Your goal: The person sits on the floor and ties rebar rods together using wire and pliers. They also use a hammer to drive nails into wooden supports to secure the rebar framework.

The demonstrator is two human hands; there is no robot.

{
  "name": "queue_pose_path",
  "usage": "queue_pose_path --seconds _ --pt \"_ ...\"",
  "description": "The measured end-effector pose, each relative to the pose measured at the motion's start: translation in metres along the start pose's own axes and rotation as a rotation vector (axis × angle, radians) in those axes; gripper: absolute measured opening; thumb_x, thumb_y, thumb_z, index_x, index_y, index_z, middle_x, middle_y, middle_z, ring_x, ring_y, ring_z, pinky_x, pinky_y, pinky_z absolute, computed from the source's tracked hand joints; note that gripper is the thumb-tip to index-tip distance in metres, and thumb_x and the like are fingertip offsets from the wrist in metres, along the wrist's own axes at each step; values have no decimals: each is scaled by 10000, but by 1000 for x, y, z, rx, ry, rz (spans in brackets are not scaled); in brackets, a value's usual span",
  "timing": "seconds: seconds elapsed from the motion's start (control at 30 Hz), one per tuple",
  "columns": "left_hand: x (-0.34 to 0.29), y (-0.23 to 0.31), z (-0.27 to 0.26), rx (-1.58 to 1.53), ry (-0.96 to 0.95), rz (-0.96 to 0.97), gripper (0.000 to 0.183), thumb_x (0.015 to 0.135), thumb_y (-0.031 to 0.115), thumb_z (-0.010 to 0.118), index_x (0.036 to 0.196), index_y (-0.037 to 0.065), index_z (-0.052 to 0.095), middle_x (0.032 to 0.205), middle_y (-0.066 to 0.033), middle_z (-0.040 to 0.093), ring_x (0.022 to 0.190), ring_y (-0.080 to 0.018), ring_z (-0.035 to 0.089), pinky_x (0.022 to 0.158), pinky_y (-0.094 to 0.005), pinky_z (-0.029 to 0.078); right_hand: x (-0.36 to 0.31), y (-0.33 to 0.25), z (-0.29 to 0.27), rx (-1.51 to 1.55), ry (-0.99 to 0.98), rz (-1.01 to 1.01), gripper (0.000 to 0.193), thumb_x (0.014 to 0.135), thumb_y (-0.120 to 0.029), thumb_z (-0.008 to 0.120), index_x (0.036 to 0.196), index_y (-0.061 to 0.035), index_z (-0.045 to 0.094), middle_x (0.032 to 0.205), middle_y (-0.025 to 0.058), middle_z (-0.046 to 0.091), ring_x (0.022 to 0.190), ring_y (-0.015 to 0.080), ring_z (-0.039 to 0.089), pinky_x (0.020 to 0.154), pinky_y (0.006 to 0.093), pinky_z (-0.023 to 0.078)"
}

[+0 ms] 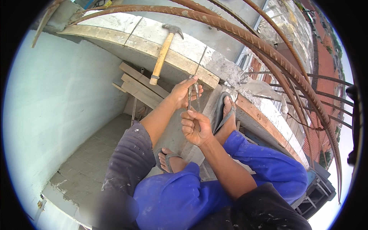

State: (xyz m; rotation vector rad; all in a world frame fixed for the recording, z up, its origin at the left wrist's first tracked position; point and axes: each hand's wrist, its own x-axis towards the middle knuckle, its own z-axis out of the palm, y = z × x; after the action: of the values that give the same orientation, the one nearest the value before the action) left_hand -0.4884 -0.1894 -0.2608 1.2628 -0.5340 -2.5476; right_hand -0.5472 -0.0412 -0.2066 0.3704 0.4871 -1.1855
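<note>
A pair of metal pincers [190, 96], with two long thin handles, is held between my hands in front of my knees. My left hand [181, 93] is closed around its upper part near the head, thumb on top, other fingers behind. At the handles' lower end, my right hand [197, 126] has its fingers curled in, with thumb and forefinger pinching one handle tip. The pincers' head sits by the board edge of the concrete ledge [174, 53], where a thin wire [201, 61] crosses. A claw hammer [162, 55] with a wooden handle lies over that ledge, left of my left hand.
Long rusty rebar rods [264, 48] arch overhead and to the right. Loose wooden planks [142, 86] lie below the ledge. A pale blue wall [57, 96] stands at left, above a rough floor [96, 153] far below. My sandalled feet [226, 115] rest at different heights.
</note>
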Motion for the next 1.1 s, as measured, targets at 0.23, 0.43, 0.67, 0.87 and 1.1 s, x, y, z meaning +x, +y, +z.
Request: queue_pose_path --seconds 0.23,0.43,0.67,0.87,1.1 --pt "9 -3 0 -237 -306 -273 289 1017 351 651 863 134 538 656 27 533 614 -132 571 633 -356 562 -8 -12 26 40 231 185 230 1042 -357 616 1027 -134 562 847 -34 500 679 100 471 624 271 432" --pt "8 46 -18 188 -210 -459 291 1002 298 673 812 141 518 601 51 483 518 -105 485 545 -349 504 61 30 65 27 382 12 335 982 -452 626 849 -163 519 686 -40 480 615 137 484 619 316 448" --pt "-37 131 -11 1686 202 58 436 922 388 755 1137 39 609 743 -101 674 727 -343 695 712 -451 567 132 67 81 275 475 -252 351 978 -399 599 749 -175 454 629 -35 413 522 143 411 568 349 415" --pt "-41 119 -28 1631 783 372 570 935 352 726 1353 73 458 1055 -260 716 974 -460 705 848 -530 565 131 68 72 231 491 -240 360 990 -388 599 736 -173 461 616 -29 398 526 144 408 573 346 405" --pt "-39 159 -80 1660 822 625 386 959 229 692 1272 52 553 1145 -178 717 1060 -395 695 871 -501 564 147 67 92 338 520 -293 371 1001 -375 570 722 -172 432 594 -18 397 518 161 412 575 362 419"
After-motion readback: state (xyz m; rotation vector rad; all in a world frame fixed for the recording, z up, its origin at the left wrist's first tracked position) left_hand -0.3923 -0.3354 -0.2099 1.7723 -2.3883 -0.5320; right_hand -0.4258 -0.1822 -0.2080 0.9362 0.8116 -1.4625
